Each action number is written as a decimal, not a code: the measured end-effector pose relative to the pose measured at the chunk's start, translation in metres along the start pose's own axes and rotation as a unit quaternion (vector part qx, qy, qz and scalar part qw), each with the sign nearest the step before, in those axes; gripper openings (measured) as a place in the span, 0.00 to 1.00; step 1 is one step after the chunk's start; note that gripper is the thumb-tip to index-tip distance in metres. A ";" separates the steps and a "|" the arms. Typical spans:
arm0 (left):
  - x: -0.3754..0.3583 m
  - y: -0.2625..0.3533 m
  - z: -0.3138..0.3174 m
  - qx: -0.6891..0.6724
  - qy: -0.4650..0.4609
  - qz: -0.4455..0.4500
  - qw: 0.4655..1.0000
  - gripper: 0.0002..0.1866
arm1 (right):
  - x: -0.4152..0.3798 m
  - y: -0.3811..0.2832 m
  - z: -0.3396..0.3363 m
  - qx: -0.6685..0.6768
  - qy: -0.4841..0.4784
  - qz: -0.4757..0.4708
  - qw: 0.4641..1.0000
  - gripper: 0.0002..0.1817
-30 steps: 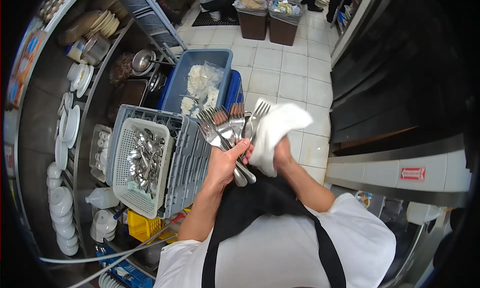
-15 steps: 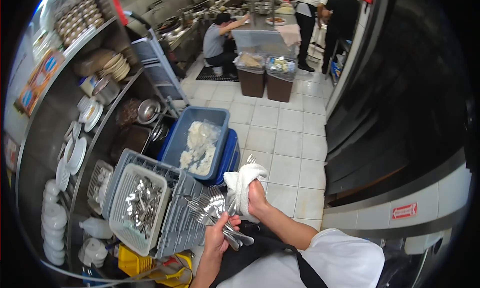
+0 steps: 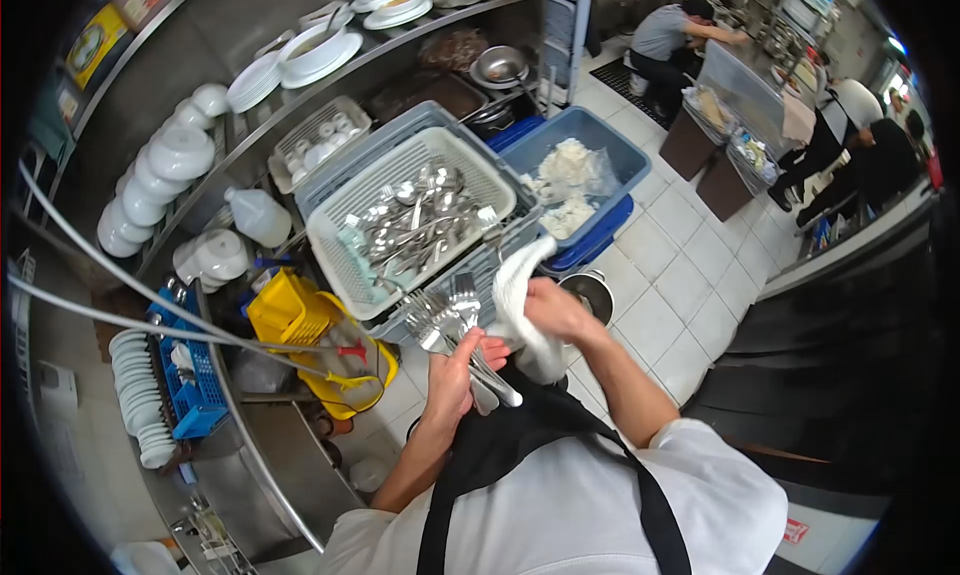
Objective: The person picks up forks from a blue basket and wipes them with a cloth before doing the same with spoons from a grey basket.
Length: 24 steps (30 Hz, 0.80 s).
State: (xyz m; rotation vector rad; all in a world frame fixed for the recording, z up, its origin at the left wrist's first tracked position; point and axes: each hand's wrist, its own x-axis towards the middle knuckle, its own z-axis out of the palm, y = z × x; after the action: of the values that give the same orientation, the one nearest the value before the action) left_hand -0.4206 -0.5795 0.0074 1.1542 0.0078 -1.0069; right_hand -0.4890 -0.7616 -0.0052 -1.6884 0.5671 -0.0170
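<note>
Head view is showing the left hand closing around a bunch of forks, the tines pointing away from the body and the handles fanning out near the apron. On the right, the right hand is gripping a white cloth, which is hanging beside the forks; whether it is wrapping anything is hard to tell. Beyond the left hand, a pale basket is holding loose cutlery and sitting in a grey rack. Farther right, a blue tub is holding white lumps and a clear bag. A yellow bucket is standing on the near left, while a person is crouching at the far right.
</note>
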 end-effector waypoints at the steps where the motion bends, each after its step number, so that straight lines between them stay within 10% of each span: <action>1: -0.001 0.005 -0.016 -0.033 0.017 0.000 0.999 0.14 | 0.011 -0.021 0.003 -0.024 -0.041 0.032 0.998 0.17; 5: -0.006 0.032 -0.070 -0.136 0.081 0.001 0.987 0.16 | 0.081 -0.040 0.032 -0.073 0.046 0.062 0.994 0.19; 8: -0.005 0.055 -0.106 -0.122 0.095 0.038 0.987 0.14 | 0.108 -0.016 0.049 0.195 0.148 -0.002 0.970 0.15; 11: -0.007 0.071 -0.131 -0.118 0.110 0.048 0.986 0.12 | 0.092 -0.009 0.061 0.335 0.094 0.109 0.931 0.15; 16: 0.007 0.082 -0.139 -0.087 0.045 -0.026 0.995 0.17 | 0.062 0.001 0.107 0.615 -0.057 -0.003 0.786 0.25; 21: 0.018 0.069 -0.100 -0.034 -0.052 -0.053 0.997 0.20 | 0.061 -0.042 0.136 0.142 0.011 0.002 0.990 0.13; 24: 0.014 0.075 -0.082 -0.010 -0.056 -0.078 0.995 0.17 | 0.063 -0.035 0.124 0.390 0.076 -0.126 0.909 0.11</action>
State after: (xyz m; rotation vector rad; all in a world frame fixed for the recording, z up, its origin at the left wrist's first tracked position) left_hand -0.3245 -0.5239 0.0198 1.0903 0.0189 -1.2068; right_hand -0.3814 -0.6681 -0.0177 -0.9627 0.3745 -0.5045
